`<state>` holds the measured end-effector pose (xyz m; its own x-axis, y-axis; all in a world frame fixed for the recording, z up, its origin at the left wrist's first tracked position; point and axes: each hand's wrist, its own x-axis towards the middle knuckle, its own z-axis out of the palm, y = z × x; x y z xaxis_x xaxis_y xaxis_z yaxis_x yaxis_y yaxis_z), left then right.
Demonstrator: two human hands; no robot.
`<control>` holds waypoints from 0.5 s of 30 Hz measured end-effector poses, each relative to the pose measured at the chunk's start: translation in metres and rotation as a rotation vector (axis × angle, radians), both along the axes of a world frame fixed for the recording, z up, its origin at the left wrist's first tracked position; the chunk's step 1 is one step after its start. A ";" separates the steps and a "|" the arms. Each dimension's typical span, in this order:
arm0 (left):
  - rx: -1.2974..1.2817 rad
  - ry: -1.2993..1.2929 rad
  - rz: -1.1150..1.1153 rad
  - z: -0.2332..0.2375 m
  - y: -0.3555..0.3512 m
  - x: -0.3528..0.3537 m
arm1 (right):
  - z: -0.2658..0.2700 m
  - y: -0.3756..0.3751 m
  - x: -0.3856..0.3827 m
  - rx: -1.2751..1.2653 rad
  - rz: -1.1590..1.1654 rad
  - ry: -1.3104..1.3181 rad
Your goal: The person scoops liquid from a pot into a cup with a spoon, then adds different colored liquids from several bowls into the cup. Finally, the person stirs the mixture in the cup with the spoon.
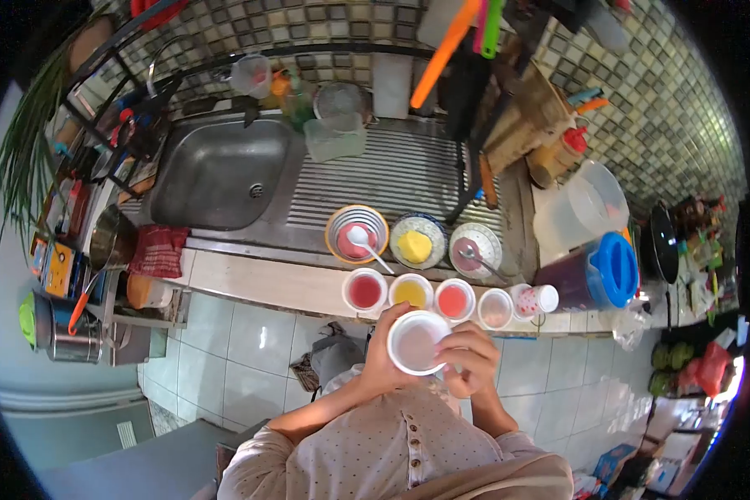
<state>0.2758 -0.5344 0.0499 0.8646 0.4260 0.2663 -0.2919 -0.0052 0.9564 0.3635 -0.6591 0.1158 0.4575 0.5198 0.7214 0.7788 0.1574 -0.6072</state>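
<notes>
My left hand (382, 354) is wrapped round the left side of a white cup (414, 344), whose inside looks pale and pinkish. The fingers of my right hand (468, 357) press on the cup's right rim. Just beyond it, along the counter edge, stand a cup with red liquid (364, 291), one with yellow liquid (410, 292), one with pinkish-red contents (453, 300) and a paler one (495, 309). Behind them are a striped bowl with a white spoon (342, 242), a bowl with a yellow lump (414, 247) and a bowl with a metal spoon (489, 235).
A steel sink (222, 175) lies at the left. To the right are dotted cups lying sideways (535, 300), a blue-lidded pitcher (592, 272) and a clear tub (579, 204). A green-tinted container (335, 137) sits by the drainboard. An orange-handled utensil (443, 57) hangs above.
</notes>
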 end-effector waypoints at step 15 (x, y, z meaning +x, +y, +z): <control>0.007 0.044 0.347 0.013 0.123 -0.022 | -0.007 0.094 0.048 -0.596 -0.383 0.029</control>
